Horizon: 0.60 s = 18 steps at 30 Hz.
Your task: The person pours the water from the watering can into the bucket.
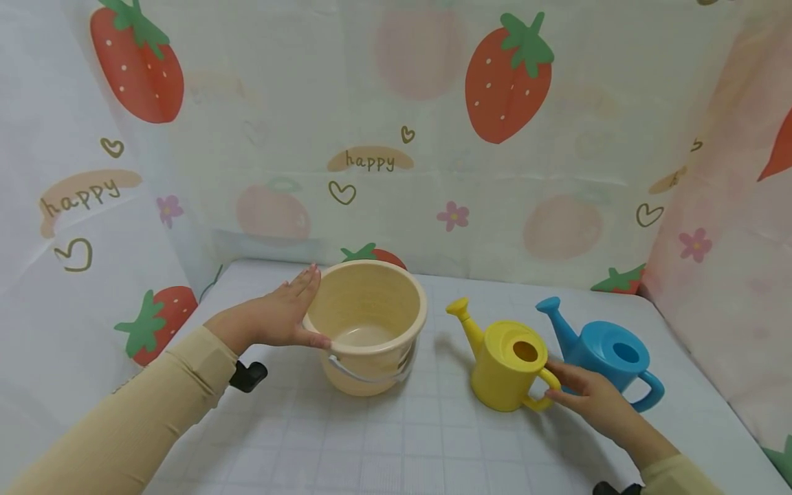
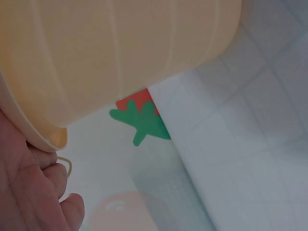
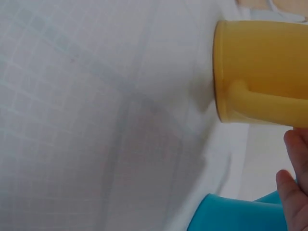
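A cream plastic bucket stands upright on the table, its pale carrying handle hanging down at the front. My left hand rests on the bucket's left rim with fingers extended and the thumb along the front edge. In the left wrist view, fingertips show just under the rim. With thumb and forefinger, my right hand pinches the handle of a yellow watering can, whose spout points left. Close behind that hand is a blue watering can, partly hidden by it.
The table has a pale checked cover. Behind it hangs a cloth backdrop printed with strawberries, and more of it runs along both sides. Black wrist straps or mounts sit below the wrists.
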Each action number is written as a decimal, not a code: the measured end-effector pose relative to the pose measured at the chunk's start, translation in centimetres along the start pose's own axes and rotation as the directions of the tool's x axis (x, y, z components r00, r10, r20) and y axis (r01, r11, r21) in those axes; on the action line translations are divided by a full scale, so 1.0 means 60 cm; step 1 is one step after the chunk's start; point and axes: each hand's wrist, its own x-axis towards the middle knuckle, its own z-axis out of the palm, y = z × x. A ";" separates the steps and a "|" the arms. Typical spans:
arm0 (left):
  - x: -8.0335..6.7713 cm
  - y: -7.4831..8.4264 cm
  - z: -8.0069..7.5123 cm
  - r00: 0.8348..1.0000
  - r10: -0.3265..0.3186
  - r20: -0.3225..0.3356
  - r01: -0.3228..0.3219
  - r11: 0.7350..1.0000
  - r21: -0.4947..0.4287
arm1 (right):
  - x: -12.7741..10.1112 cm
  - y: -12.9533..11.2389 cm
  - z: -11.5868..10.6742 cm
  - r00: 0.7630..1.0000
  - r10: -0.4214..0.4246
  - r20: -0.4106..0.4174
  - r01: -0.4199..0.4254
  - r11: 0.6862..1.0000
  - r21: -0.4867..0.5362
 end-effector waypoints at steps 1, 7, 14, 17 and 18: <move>0.000 0.000 0.000 1.000 -0.002 0.001 0.002 1.000 -0.001 | 0.000 0.001 0.002 1.000 0.012 -0.011 -0.012 1.000 0.002; 0.000 0.001 -0.001 1.000 -0.007 0.004 0.007 1.000 -0.005 | 0.000 0.007 0.009 0.998 0.052 -0.033 -0.048 0.991 0.123; 0.000 0.000 0.001 1.000 -0.014 0.008 0.014 1.000 -0.008 | 0.001 0.015 0.014 0.998 0.059 -0.026 -0.053 0.983 0.178; 0.000 0.000 0.001 1.000 -0.014 0.008 0.015 1.000 -0.008 | 0.001 0.021 0.017 0.998 0.056 -0.029 -0.049 0.979 0.199; 0.000 0.000 0.001 1.000 -0.015 0.007 0.015 1.000 -0.007 | 0.002 0.022 0.018 0.998 0.055 -0.032 -0.047 0.977 0.207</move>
